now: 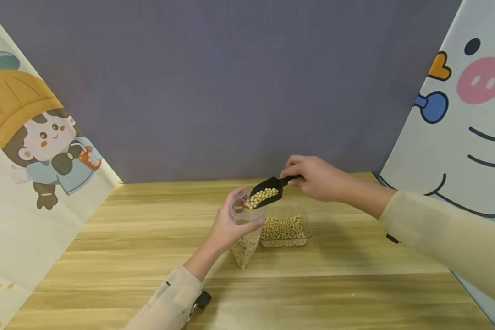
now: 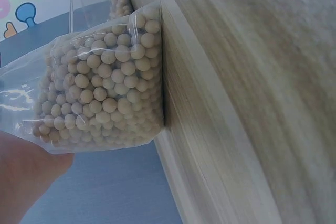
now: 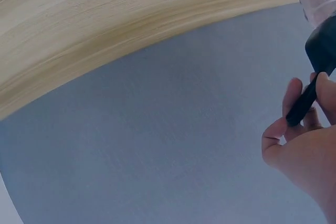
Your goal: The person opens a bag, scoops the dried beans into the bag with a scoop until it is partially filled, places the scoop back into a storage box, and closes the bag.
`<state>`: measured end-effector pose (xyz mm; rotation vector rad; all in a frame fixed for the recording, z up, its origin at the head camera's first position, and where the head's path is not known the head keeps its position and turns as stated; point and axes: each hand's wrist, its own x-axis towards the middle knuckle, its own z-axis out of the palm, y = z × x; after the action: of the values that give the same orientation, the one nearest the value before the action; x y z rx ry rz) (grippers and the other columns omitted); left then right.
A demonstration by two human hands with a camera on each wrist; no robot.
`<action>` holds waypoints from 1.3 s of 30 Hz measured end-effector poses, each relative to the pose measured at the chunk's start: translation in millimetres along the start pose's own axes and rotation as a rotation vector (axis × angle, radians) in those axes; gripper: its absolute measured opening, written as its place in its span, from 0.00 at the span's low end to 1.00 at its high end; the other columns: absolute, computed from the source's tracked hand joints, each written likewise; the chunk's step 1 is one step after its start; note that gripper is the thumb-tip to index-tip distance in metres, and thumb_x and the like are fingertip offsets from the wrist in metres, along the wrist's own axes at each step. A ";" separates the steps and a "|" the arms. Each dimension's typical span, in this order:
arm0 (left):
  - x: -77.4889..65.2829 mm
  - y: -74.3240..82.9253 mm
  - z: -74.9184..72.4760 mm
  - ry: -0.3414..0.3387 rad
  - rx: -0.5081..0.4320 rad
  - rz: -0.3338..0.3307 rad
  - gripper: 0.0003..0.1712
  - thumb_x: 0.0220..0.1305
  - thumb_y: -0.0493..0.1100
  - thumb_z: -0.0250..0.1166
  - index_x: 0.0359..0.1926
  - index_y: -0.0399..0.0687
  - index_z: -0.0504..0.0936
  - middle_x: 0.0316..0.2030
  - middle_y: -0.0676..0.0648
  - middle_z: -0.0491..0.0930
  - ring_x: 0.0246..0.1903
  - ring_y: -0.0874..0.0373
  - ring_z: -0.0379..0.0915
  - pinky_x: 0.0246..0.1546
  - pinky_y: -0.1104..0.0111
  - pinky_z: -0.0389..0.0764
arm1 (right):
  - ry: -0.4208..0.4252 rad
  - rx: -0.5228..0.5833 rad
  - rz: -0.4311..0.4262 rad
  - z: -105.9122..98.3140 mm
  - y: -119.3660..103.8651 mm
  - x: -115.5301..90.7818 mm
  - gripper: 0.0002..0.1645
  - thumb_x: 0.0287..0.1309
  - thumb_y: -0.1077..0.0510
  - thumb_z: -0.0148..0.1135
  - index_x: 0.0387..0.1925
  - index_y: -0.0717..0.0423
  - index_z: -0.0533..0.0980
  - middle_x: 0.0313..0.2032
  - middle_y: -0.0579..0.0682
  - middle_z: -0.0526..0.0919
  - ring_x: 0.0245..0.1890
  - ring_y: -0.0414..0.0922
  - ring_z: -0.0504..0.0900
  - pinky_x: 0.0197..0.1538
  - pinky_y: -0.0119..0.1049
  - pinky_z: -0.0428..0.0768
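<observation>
My left hand [image 1: 227,227] grips a clear plastic bag [image 1: 246,247] near its round open mouth, thumb on the near side. Pale yellow soybeans fill the lower part of the bag, seen close up in the left wrist view [image 2: 105,77]. My right hand [image 1: 319,178] pinches the handle of a black scoop [image 1: 276,198], also visible in the right wrist view [image 3: 320,48]. The scoop tilts down to the left, its lip over the bag's mouth, with soybeans [image 1: 264,197] in it. Just right of the bag stands a clear plastic box [image 1: 308,231] of soybeans.
All of this is on or above a wood-grain table [image 1: 148,238]. A grey panel [image 1: 231,91] rises behind the table's far edge. Cartoon-printed panels stand at the left [image 1: 78,201] and right [image 1: 420,160].
</observation>
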<state>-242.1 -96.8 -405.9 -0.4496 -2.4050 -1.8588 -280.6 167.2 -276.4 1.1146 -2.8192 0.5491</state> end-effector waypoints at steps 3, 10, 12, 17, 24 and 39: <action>0.3 -1.0 0.2 -0.001 0.019 0.010 0.54 0.56 0.42 0.82 0.79 0.53 0.63 0.69 0.41 0.73 0.66 0.42 0.73 0.66 0.51 0.82 | 0.016 0.008 -0.005 1.0 -1.2 0.8 0.17 0.72 0.68 0.62 0.59 0.61 0.85 0.49 0.54 0.80 0.41 0.45 0.81 0.42 0.40 0.80; -0.4 -1.0 0.3 -0.017 0.018 0.043 0.52 0.59 0.41 0.80 0.80 0.51 0.63 0.68 0.42 0.74 0.67 0.42 0.71 0.66 0.50 0.81 | 0.049 -0.027 -0.024 -0.1 -4.3 2.9 0.18 0.73 0.66 0.62 0.59 0.56 0.86 0.49 0.54 0.81 0.43 0.48 0.78 0.44 0.43 0.76; -1.0 -1.1 0.6 -0.024 0.014 0.061 0.51 0.59 0.40 0.80 0.79 0.50 0.63 0.66 0.42 0.74 0.66 0.41 0.71 0.66 0.49 0.81 | 0.056 -0.038 -0.021 -0.2 -4.8 2.8 0.18 0.73 0.64 0.63 0.60 0.52 0.86 0.49 0.53 0.84 0.45 0.49 0.78 0.46 0.45 0.75; -2.3 -1.1 2.0 -0.029 0.025 0.079 0.51 0.60 0.40 0.80 0.79 0.49 0.63 0.64 0.42 0.74 0.65 0.42 0.71 0.67 0.45 0.80 | 0.065 0.015 0.013 1.2 -4.4 2.4 0.20 0.73 0.61 0.65 0.63 0.51 0.83 0.54 0.53 0.86 0.52 0.52 0.79 0.52 0.50 0.77; -3.0 -1.8 2.5 -0.011 0.045 0.072 0.51 0.59 0.40 0.80 0.79 0.47 0.63 0.64 0.42 0.75 0.62 0.46 0.72 0.66 0.50 0.81 | 0.091 0.157 0.096 -0.7 -1.2 -0.2 0.18 0.75 0.60 0.63 0.62 0.52 0.81 0.60 0.52 0.83 0.57 0.53 0.80 0.56 0.52 0.80; -2.2 -1.5 -0.6 0.002 0.005 0.128 0.50 0.58 0.35 0.78 0.78 0.41 0.63 0.63 0.34 0.77 0.60 0.37 0.74 0.72 0.40 0.73 | 0.162 0.382 0.318 50.3 65.9 -47.7 0.18 0.80 0.57 0.57 0.63 0.57 0.80 0.66 0.64 0.79 0.60 0.63 0.81 0.54 0.54 0.84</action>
<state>-240.5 -98.2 -407.7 -0.5858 -2.3194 -1.7981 -286.1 225.2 -352.2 0.6170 -2.8291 1.1852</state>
